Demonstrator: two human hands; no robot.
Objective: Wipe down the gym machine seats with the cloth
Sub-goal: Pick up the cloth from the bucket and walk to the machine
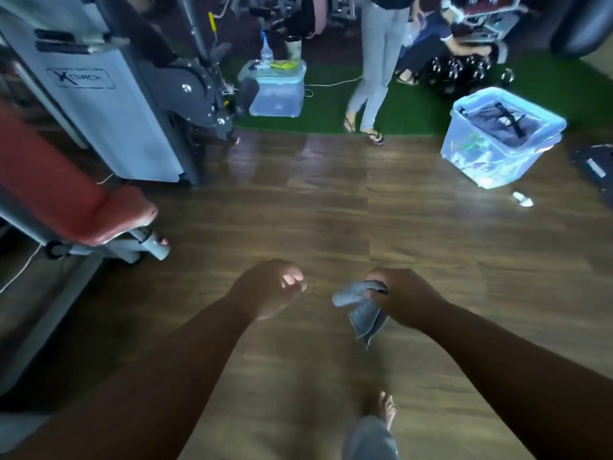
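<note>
Grey-blue cloth (360,310), soft and rumpled, hangs in a loose fold from the right hand (403,298), fingers curled tight round its top edge, so that grip's closed on the cloth. It dangles over the wood-look plank floor (331,210), glossy w/ glare patches, well right of the red seat (83,207). That seat is a padded vinyl slab w/ rounded corners, on a pale metal frame. Left hand (270,288) is right of the seat too, fingers curled in, nails showing, grip closed w/ nothing in it, near the cloth but not touching. Behind the seat, a grey machine housing (109,104), flat-panelled. Far right of the seat, a clear plastic tub (497,144), boxy, dark fabric inside. Beyond, green turf mat (414,104), fuzzy, w/ a standing person's legs (371,81) on its near edge.
</note>
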